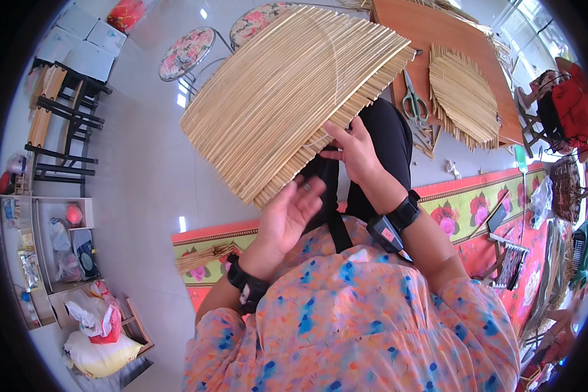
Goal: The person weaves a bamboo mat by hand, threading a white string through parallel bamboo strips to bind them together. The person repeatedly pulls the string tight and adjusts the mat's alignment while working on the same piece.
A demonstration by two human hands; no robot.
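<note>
A large panel of straw-coloured stalks (pixel 287 98), laid side by side and curved along its upper left side, is tilted above my lap and knees. Its trimmed stalk ends form a thick lower right edge. My right hand (pixel 357 151) grips that edge around its middle, where a thin pale cord shows by the fingertips. Below the panel's near corner, my left hand (pixel 293 212) has its fingers spread and slightly blurred, holding nothing. Whether its fingertips touch the panel is hard to make out.
Ahead on the right, a brown wooden table (pixel 451 32) bears a second, smaller stalk panel (pixel 464 98) and green-handled scissors (pixel 413 104). Two round floral stools (pixel 187 53) stand beyond the panel. Loose stalks (pixel 206 257) lie on the floral mat (pixel 454 209). Shelves (pixel 62 242) line the left.
</note>
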